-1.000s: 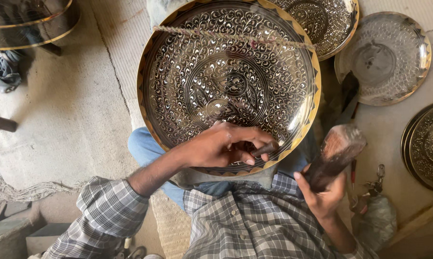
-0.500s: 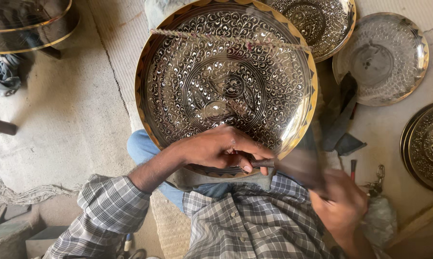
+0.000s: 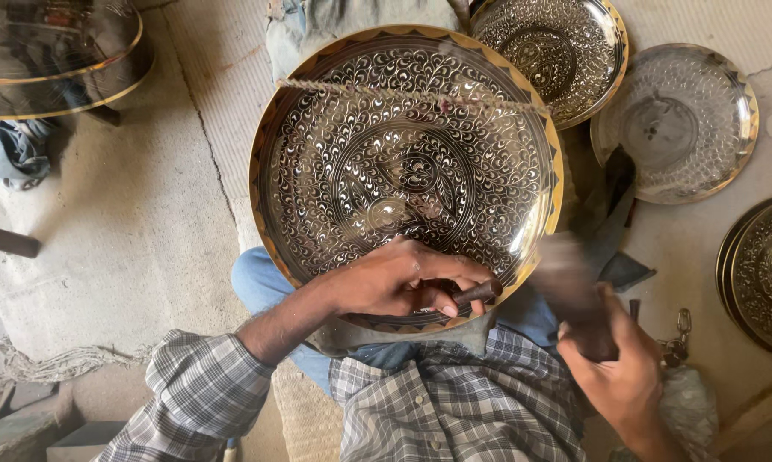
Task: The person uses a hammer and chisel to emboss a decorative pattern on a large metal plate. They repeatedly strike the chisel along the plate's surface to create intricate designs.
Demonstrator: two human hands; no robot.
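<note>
Large round engraved brass tray (image 3: 403, 171): stiff, likely heavy, steadied at near rim. Left hand (image 3: 394, 282) pinching dark chisel (image 3: 476, 293); right hand (image 3: 617, 368) clenching blurred mallet (image 3: 570, 291).

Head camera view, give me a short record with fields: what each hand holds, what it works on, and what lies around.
left hand: left hand grips a short dark metal punch against the plate rim
right hand: right hand holds a blurred dark mallet
workpiece: large round engraved brass plate propped on the lap
rope: thin twisted cord across the plate's top
nearby: silver-toned round plate on the floor
</note>
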